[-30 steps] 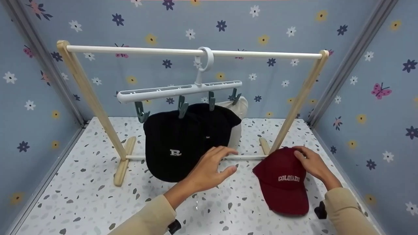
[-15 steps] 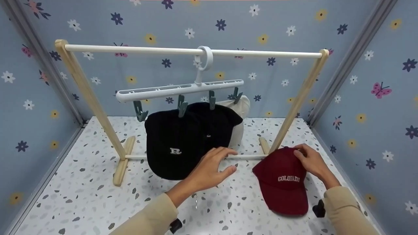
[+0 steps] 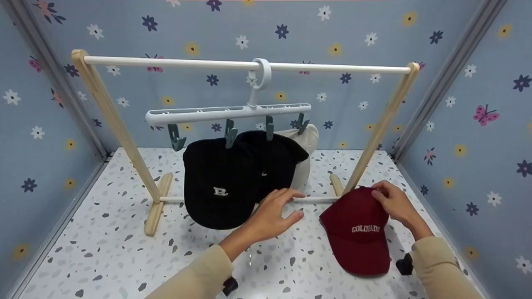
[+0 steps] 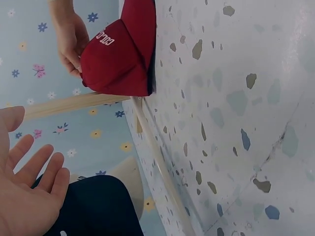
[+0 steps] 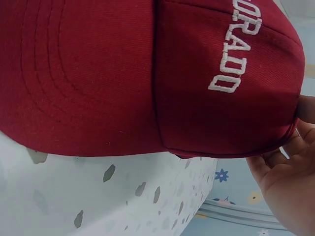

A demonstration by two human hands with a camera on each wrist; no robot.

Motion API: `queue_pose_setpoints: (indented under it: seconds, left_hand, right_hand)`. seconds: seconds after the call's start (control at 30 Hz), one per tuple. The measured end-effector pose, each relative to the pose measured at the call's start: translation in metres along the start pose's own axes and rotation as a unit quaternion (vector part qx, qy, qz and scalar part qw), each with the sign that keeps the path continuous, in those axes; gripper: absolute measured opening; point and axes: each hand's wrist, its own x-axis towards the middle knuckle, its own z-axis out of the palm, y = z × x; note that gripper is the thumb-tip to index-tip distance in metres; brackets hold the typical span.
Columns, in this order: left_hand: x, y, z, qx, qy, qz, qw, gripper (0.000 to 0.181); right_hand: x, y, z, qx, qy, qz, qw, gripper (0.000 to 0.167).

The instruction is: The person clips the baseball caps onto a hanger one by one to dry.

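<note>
My right hand (image 3: 397,203) pinches the back edge of a dark red baseball cap (image 3: 361,232) lettered COLORADO; in the right wrist view the thumb lies outside the cap (image 5: 226,113) and the fingers sit behind its edge. Fingers spread and holding nothing, my left hand (image 3: 272,218) hovers before the hanging caps. A black cap (image 3: 220,182) with a white R hangs from a green clip (image 3: 230,133). Behind it are a second black cap (image 3: 278,155) and a white cap (image 3: 305,166), also clipped. The leftmost green clip (image 3: 176,138) holds nothing.
A grey-white hanger (image 3: 228,113) hooks over the white rail (image 3: 166,62) of a wooden rack. One rack leg (image 3: 370,141) stands just behind the red cap. Flowered panels (image 3: 478,137) close in the sides and back of the speckled tabletop (image 3: 104,249).
The hanger has swung slightly, its left end rising a little. The red cap has shifted slightly left with my right hand. My left hand has edged right.
</note>
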Motion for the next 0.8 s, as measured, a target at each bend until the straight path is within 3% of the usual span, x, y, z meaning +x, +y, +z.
queue_pose_setpoints:
  seconds: [0.5,0.63,0.8]
  left_hand:
    - [0.014,-0.005,0.028,-0.032,-0.014,-0.007,0.9994,0.036]
    - [0.015,-0.007,0.031,-0.036,-0.012,-0.005,0.9993,0.035]
    - [0.016,-0.009,0.033,-0.047,-0.015,-0.025,0.9985,0.035]
  right_hand:
    - [-0.001,-0.010,0.007,-0.001,0.010,-0.037,0.9993,0.020]
    - [-0.001,-0.015,0.009,-0.004,0.011,-0.042,0.9990,0.021]
    - [0.000,-0.024,0.013,0.001,0.006,-0.048,0.9988,0.020]
